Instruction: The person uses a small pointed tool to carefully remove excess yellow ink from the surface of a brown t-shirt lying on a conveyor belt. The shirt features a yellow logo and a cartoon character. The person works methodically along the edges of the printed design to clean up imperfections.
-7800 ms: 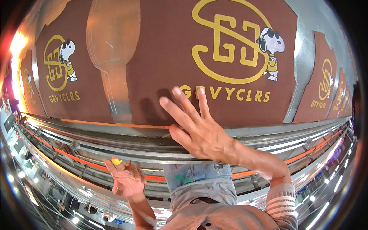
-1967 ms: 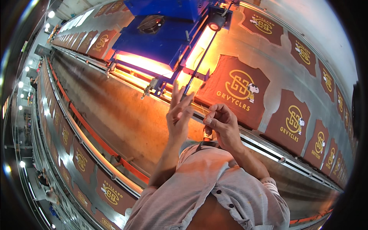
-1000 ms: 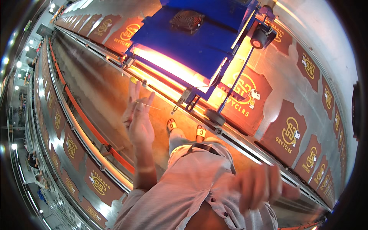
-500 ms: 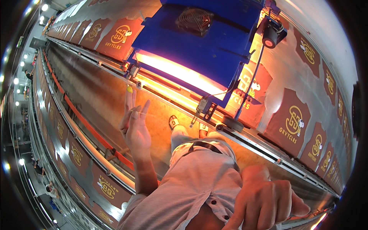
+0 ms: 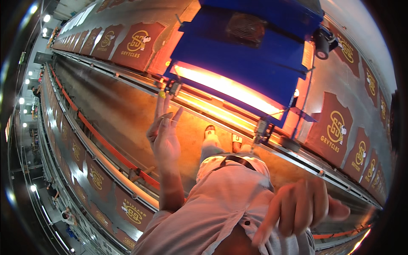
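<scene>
My left hand (image 5: pixel 166 138) is raised beside the near left corner of a blue heater (image 5: pixel 229 55), two fingers stretched up and thumb and another finger pinched. A thin strand (image 5: pixel 172 120) crosses at the pinch. At the upper fingertips is a small yellow piece (image 5: pixel 162 94), close to a metal bracket (image 5: pixel 173 87); whether the fingers grip it I cannot tell. The heater glows orange along its near lower edge. My right hand (image 5: pixel 299 208), smeared by motion, hangs in front of my shirt at the lower right, fingers loosely bent and apart, with nothing visible in them.
Printed brown shirt panels (image 5: pixel 331 127) lie along the grey table under and beside the heater. A metal rail (image 5: pixel 323 172) edges it. To the left, beyond the aisle, runs another table with an orange-red rail (image 5: pixel 100 146). People (image 5: pixel 68 216) stand far left.
The heater has slid right along the table, covering a shirt panel that showed beside it. My left hand has moved right with it. The view has shifted, and my right hand has risen slightly.
</scene>
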`<action>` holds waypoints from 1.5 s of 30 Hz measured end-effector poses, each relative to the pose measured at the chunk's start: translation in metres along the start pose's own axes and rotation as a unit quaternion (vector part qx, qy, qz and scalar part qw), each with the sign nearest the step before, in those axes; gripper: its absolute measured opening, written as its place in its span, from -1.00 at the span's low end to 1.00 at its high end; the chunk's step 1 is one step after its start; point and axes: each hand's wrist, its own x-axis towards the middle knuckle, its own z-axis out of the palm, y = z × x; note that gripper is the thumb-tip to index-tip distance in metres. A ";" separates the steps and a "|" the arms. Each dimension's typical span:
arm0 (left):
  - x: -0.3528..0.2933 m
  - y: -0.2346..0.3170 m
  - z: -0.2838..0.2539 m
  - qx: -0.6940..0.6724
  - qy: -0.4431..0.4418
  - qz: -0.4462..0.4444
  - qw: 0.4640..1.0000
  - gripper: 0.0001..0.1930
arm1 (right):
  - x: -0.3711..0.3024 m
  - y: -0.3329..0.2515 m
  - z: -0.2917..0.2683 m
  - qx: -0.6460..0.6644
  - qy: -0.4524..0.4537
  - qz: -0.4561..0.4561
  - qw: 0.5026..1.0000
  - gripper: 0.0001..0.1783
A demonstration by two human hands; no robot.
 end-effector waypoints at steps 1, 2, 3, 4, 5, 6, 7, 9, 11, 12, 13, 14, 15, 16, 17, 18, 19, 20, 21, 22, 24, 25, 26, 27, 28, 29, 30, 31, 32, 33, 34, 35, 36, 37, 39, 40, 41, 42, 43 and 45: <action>0.006 -0.002 -0.004 -0.018 -0.016 0.001 1.000 -0.78 | -0.008 0.004 -0.007 -0.016 0.060 -0.016 0.998 -0.30; 0.014 -0.003 -0.008 -0.023 -0.028 -0.008 0.999 -0.78 | -0.014 0.007 -0.011 -0.037 0.122 -0.030 0.991 -0.31; 0.022 -0.003 -0.012 -0.027 -0.042 -0.017 0.999 -0.78 | -0.020 0.011 -0.016 -0.058 0.183 -0.044 0.980 -0.31; 0.023 -0.001 -0.019 -0.025 -0.047 -0.027 0.998 -0.78 | -0.031 0.019 -0.021 -0.069 0.245 -0.058 0.965 -0.32; 0.027 -0.001 -0.023 -0.048 -0.032 -0.029 0.998 -0.80 | -0.039 0.025 -0.023 -0.094 0.313 -0.068 0.943 -0.32; 0.034 0.003 -0.027 -0.070 -0.016 -0.032 0.997 -0.82 | -0.046 0.033 -0.024 -0.118 0.379 -0.079 0.914 -0.33; 0.040 0.003 -0.033 -0.097 -0.003 -0.038 0.995 -0.83 | -0.047 0.041 -0.030 -0.116 0.426 -0.092 0.892 -0.32; 0.052 0.000 -0.054 -0.110 -0.018 -0.039 0.993 -0.82 | -0.043 0.057 -0.046 -0.123 0.502 -0.123 0.847 -0.31; 0.063 0.001 -0.066 -0.094 -0.016 -0.049 0.994 -0.77 | -0.044 0.069 -0.055 -0.136 0.516 -0.128 0.836 -0.34; 0.069 -0.002 -0.070 -0.101 -0.027 -0.055 0.993 -0.76 | -0.041 0.073 -0.057 -0.143 0.524 -0.130 0.830 -0.35; 0.074 -0.002 -0.077 -0.102 -0.036 -0.058 0.992 -0.75 | -0.038 0.079 -0.059 -0.145 0.524 -0.139 0.828 -0.35; 0.079 -0.002 -0.081 -0.103 -0.044 -0.061 0.992 -0.74 | -0.036 0.083 -0.059 -0.149 0.524 -0.146 0.826 -0.35; 0.082 -0.002 -0.081 -0.090 -0.043 -0.073 0.992 -0.71 | -0.035 0.088 -0.060 -0.152 0.523 -0.152 0.824 -0.36; 0.086 -0.002 -0.085 -0.089 -0.051 -0.080 0.991 -0.73 | -0.034 0.093 -0.060 -0.154 0.524 -0.160 0.822 -0.36; 0.091 -0.003 -0.088 -0.088 -0.059 -0.088 0.990 -0.74 | -0.032 0.098 -0.061 -0.155 0.526 -0.166 0.820 -0.36; 0.095 -0.005 -0.091 -0.086 -0.068 -0.096 0.989 -0.76 | -0.031 0.102 -0.062 -0.157 0.528 -0.171 0.817 -0.36; 0.099 -0.007 -0.094 -0.096 -0.070 -0.108 0.987 -0.79 | -0.030 0.107 -0.063 -0.158 0.530 -0.179 0.814 -0.37; 0.103 -0.010 -0.097 -0.106 -0.073 -0.121 0.984 -0.82 | -0.030 0.112 -0.063 -0.167 0.542 -0.183 0.803 -0.37; 0.106 -0.014 -0.100 -0.116 -0.075 -0.134 0.981 -0.84 | -0.031 0.118 -0.063 -0.175 0.553 -0.187 0.793 -0.36; 0.111 -0.021 -0.110 -0.149 -0.098 -0.151 0.972 -0.87 | -0.031 0.123 -0.065 -0.181 0.561 -0.190 0.785 -0.36; 0.123 -0.048 -0.141 -0.218 -0.144 -0.185 0.947 -0.88 | -0.043 0.134 -0.067 -0.282 0.556 -0.132 0.771 -0.37; 0.128 -0.059 -0.148 -0.277 -0.169 -0.212 0.922 -0.85 | -0.053 0.140 -0.068 -0.346 0.550 -0.096 0.754 -0.38; 0.131 -0.070 -0.156 -0.295 -0.164 -0.221 0.915 -0.86 | -0.062 0.145 -0.067 -0.405 0.541 -0.057 0.735 -0.39; 0.133 -0.081 -0.163 -0.314 -0.159 -0.229 0.908 -0.87 | -0.070 0.150 -0.067 -0.456 0.533 -0.009 0.712 -0.41; 0.135 -0.091 -0.167 -0.331 -0.155 -0.237 0.900 -0.88 | -0.078 0.156 -0.065 -0.505 0.522 0.037 0.686 -0.44; 0.137 -0.098 -0.172 -0.350 -0.148 -0.239 0.894 -0.88 | -0.084 0.161 -0.064 -0.550 0.510 0.084 0.656 -0.46; 0.137 -0.104 -0.176 -0.367 -0.141 -0.241 0.887 -0.88 | -0.085 0.164 -0.065 -0.560 0.505 0.118 0.646 -0.55; 0.138 -0.111 -0.180 -0.386 -0.133 -0.245 0.879 -0.88 | -0.085 0.170 -0.065 -0.569 0.503 0.153 0.633 -0.64; 0.140 -0.117 -0.183 -0.395 -0.127 -0.246 0.876 -0.88 | -0.088 0.174 -0.065 -0.576 0.499 0.188 0.619 -0.71; 0.143 -0.123 -0.185 -0.404 -0.121 -0.247 0.872 -0.88 | -0.099 0.178 -0.066 -0.589 0.485 0.240 0.600 -0.69; 0.145 -0.127 -0.188 -0.411 -0.113 -0.247 0.870 -0.87 | -0.102 0.180 -0.071 -0.609 0.462 0.255 0.591 -0.66; 0.148 -0.131 -0.189 -0.414 -0.123 -0.247 0.867 -0.87 | -0.104 0.183 -0.077 -0.629 0.438 0.271 0.582 -0.64; 0.147 -0.139 -0.189 -0.426 -0.114 -0.259 0.859 -0.87 | -0.106 0.184 -0.081 -0.648 0.413 0.287 0.573 -0.61; 0.149 -0.144 -0.193 -0.430 -0.107 -0.261 0.858 -0.87 | -0.107 0.183 -0.087 -0.659 0.380 0.306 0.572 -0.53; 0.154 -0.155 -0.190 -0.432 -0.111 -0.255 0.858 -0.88 | -0.109 0.181 -0.095 -0.700 0.348 0.303 0.544 -0.49; 0.157 -0.161 -0.191 -0.422 -0.101 -0.255 0.864 -0.88 | -0.112 0.179 -0.097 -0.720 0.333 0.298 0.531 -0.47; 0.159 -0.169 -0.195 -0.416 -0.088 -0.254 0.869 -0.89 | -0.116 0.177 -0.099 -0.708 0.345 0.308 0.534 -0.41; 0.162 -0.175 -0.200 -0.410 -0.074 -0.253 0.873 -0.89 | -0.117 0.177 -0.101 -0.716 0.350 0.307 0.521 -0.40; 0.166 -0.184 -0.202 -0.400 -0.077 -0.250 0.879 -0.89 | -0.118 0.175 -0.103 -0.724 0.359 0.308 0.503 -0.39; 0.172 -0.196 -0.207 -0.378 -0.080 -0.240 0.891 -0.89 | -0.134 0.176 -0.110 -0.733 0.372 0.315 0.474 -0.34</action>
